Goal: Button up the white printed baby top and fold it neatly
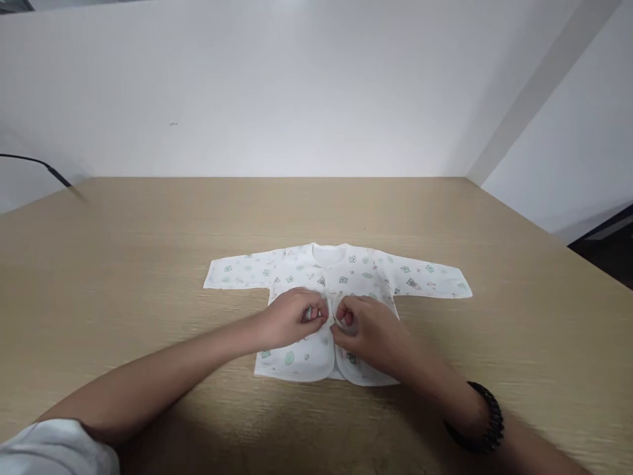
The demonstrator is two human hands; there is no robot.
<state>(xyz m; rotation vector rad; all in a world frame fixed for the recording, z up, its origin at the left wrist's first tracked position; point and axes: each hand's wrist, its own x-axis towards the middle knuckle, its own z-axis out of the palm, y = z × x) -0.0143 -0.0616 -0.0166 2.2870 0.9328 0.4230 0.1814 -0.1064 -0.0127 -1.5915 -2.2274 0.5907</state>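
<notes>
Two forearms (192,361) reach one shirt (311,356): left hand (291,318) pinching, right hand (374,332) perhaps.

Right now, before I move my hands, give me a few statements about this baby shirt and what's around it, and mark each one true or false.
1. The long-sleeved baby shirt lies on the wood-grain tabletop. True.
2. The left hand and the right hand are both at the shirt's front opening. True.
3. Both sleeves are folded in over the body. False: they stretch out to either side.
4. The neckline points away from the person. True.
5. A black bracelet is worn on the left arm. False: it is on the right.
</notes>
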